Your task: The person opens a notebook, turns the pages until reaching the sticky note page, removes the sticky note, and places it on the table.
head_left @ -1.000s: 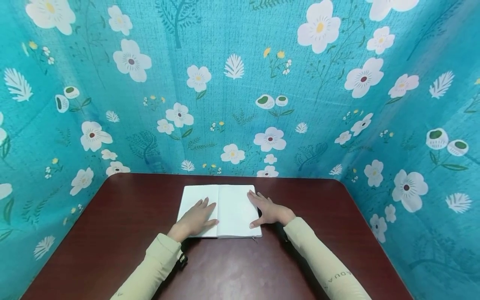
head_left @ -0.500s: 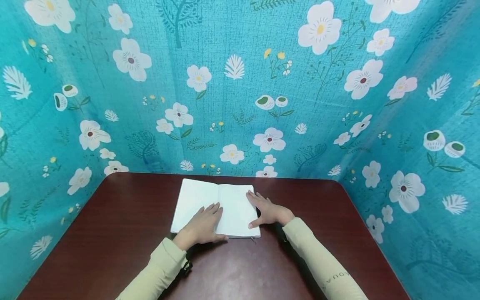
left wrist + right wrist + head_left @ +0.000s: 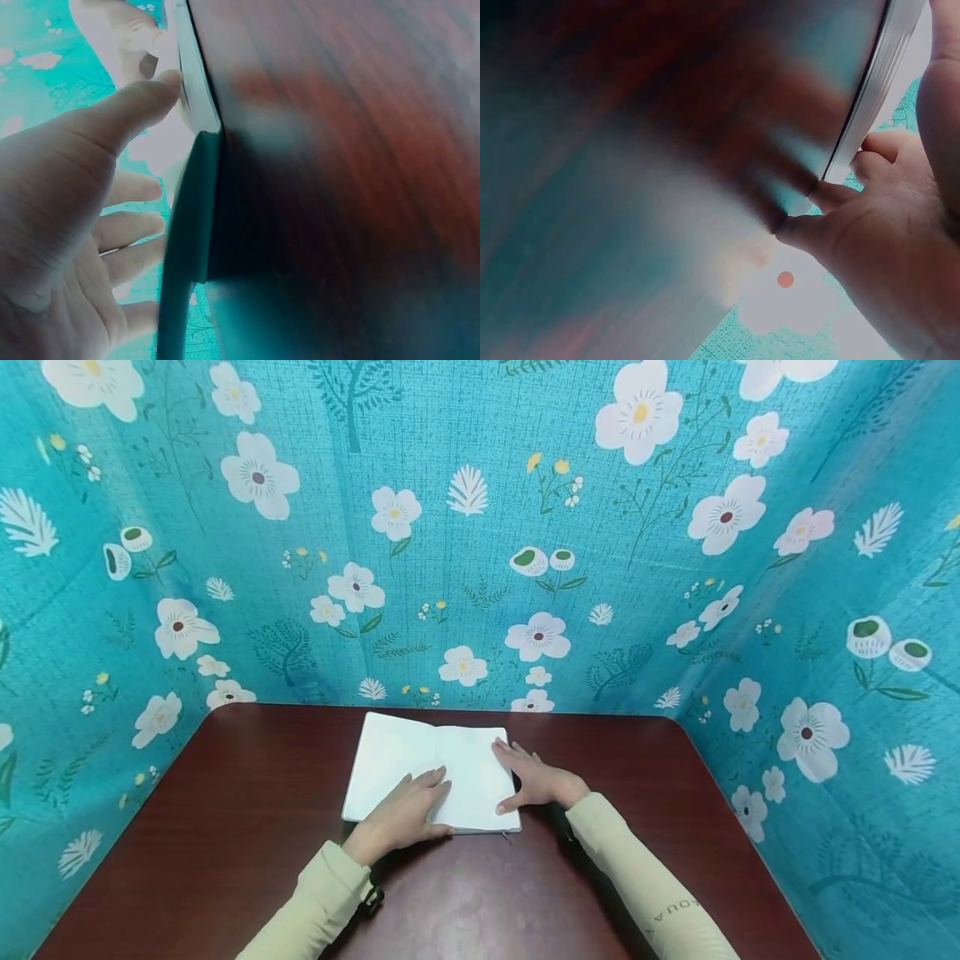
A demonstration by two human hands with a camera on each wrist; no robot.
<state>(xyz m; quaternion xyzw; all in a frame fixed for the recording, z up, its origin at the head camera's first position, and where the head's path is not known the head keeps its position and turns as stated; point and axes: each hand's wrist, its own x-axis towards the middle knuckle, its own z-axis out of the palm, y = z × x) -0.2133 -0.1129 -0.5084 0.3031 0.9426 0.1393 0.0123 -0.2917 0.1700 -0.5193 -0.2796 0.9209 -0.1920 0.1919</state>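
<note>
A notebook (image 3: 471, 752) with blank white pages lies open on the table. Its left half (image 3: 390, 747) stands tilted up from the table, and the left wrist view shows its dark green cover (image 3: 196, 202) raised off the wood. My left hand (image 3: 405, 814) lies over the lower middle of the spread, fingers extended toward the spine and thumb at the near edge. My right hand (image 3: 536, 781) rests at the right page's outer edge, its fingers and thumb spread. In the right wrist view, fingertips of my right hand (image 3: 885, 217) reach the tabletop beside the page block (image 3: 874, 94).
The dark red-brown wooden table (image 3: 480, 893) has rounded far corners. A turquoise curtain (image 3: 480, 593) with white flowers hangs behind it and along both sides. A thin ribbon (image 3: 507, 836) pokes out under the notebook's near right corner.
The notebook's left half has tilted up from lying flat. My left hand has slid toward the near edge and slightly right. My right hand has stayed in place.
</note>
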